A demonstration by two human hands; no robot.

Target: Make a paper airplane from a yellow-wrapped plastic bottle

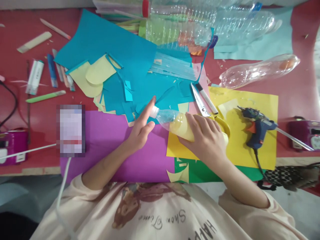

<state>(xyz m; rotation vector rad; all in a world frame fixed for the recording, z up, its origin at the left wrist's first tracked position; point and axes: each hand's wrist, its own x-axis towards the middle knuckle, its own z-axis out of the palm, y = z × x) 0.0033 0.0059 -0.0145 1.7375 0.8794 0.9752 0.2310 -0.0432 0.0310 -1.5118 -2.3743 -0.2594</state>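
A clear plastic bottle (165,117) with a white cap (154,112) lies on its side, its body wrapped in pale yellow paper (183,128). My right hand (206,135) is closed over the wrapped body. At the cap end, my left hand (142,130) has its index finger stretched out along the cap and its thumb apart; its other fingers are partly hidden. Beneath the bottle are purple paper (105,143) and yellow paper (267,133). Just beyond my right hand lie scissors (201,104) with yellow handles and a black-and-white marker (207,99).
A blue glue gun (260,128) rests on the right, its cord running toward the front edge. Cut blue sheets (140,66) cover the middle. Several clear bottles (180,31) lie at the back, another bottle (257,71) farther right. A phone (72,130) with a white cable lies left.
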